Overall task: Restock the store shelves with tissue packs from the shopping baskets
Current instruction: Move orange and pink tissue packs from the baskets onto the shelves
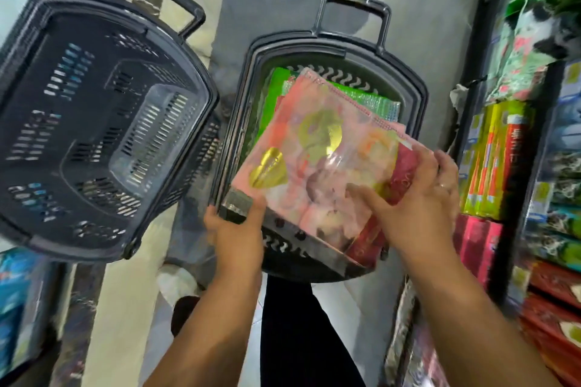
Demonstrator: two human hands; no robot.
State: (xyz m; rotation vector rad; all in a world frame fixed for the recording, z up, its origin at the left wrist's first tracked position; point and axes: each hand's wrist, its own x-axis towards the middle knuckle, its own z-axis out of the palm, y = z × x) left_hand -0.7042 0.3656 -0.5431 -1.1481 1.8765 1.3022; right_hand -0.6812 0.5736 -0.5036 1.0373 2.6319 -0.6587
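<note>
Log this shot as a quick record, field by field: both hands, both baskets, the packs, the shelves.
left hand: grips the near corner of the loaded basket
right hand: grips the pink pack
pink pack: on top of the pile, tilted
red pack: directly under the pink pack
green pack: lower in the loaded basket
empty basket: to the left, tilted
shelves: on the right, stocked

Left hand (pixel 234 226) and right hand (pixel 418 198) both curled, gripping
</note>
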